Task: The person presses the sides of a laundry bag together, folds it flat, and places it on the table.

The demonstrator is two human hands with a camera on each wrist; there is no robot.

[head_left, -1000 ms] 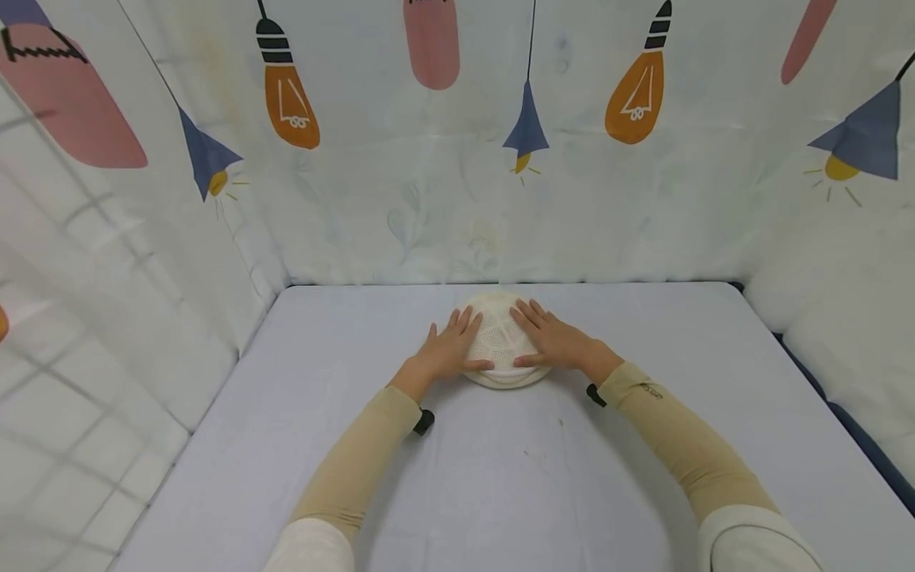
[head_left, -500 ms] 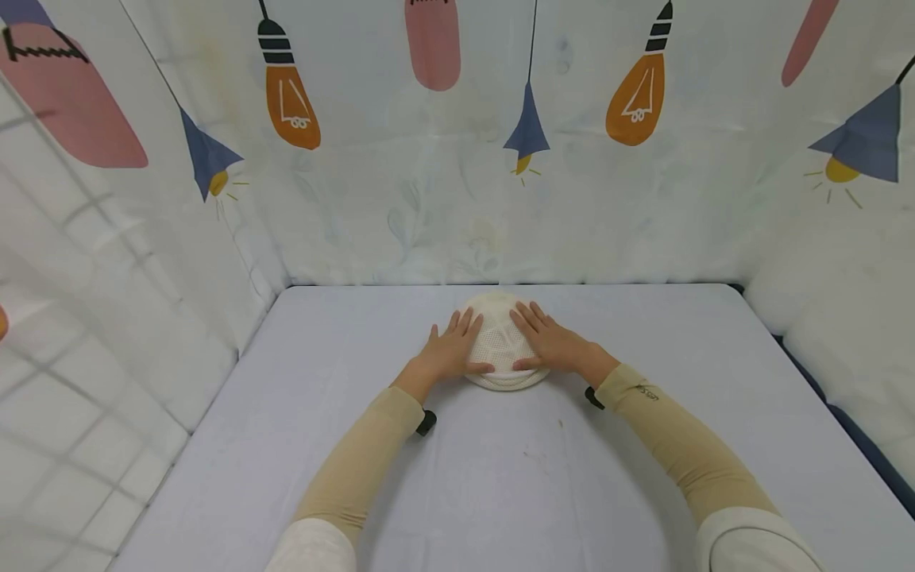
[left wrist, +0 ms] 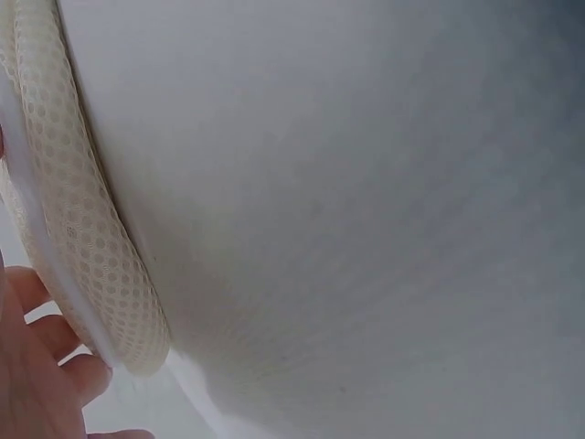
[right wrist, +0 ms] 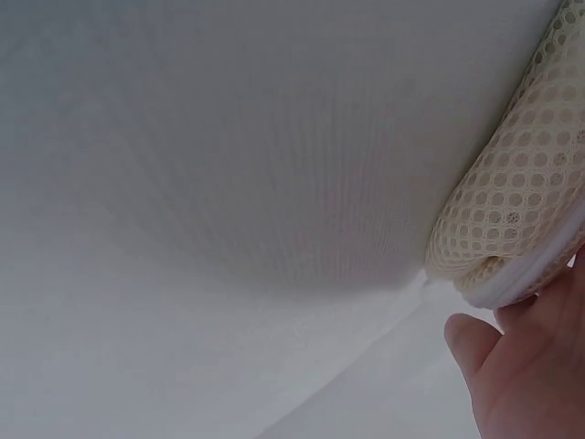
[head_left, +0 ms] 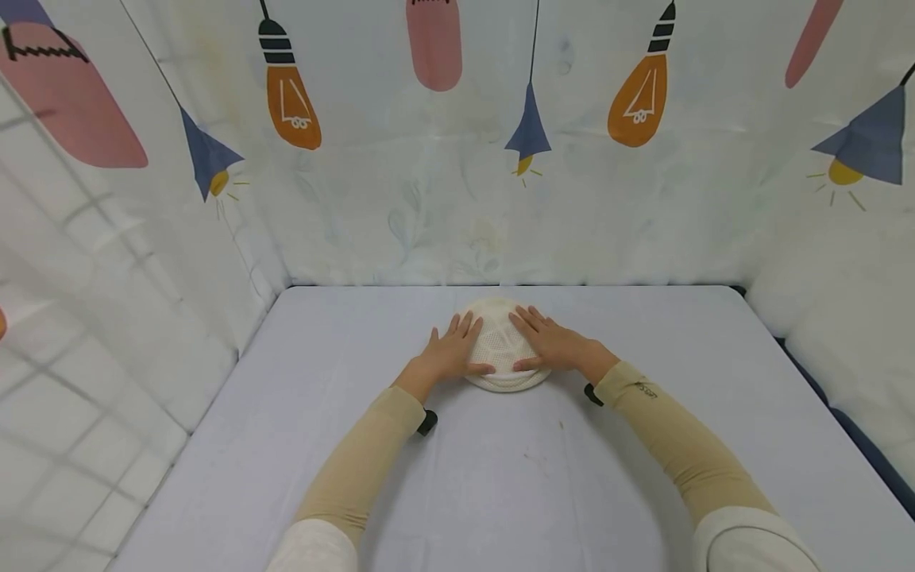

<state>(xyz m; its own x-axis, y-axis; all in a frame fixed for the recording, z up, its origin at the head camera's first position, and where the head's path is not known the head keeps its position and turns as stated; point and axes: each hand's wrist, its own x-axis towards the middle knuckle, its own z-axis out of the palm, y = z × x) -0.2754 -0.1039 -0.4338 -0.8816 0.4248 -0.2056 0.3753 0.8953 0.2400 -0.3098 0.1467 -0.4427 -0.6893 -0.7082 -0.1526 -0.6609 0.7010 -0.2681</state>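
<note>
The left hand (head_left: 446, 353) and right hand (head_left: 562, 345), fingers spread out straight, touch two sides of a round cream net thing (head_left: 499, 346) near the middle of the counter's (head_left: 493, 485) far edge.

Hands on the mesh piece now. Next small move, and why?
I'd probably lift the left hand and right hand straight up off the mesh piece. It sits on the table near the far edge, and both hands lie over its sides with fingers spread, so a straight lift should disturb it least.
</note>
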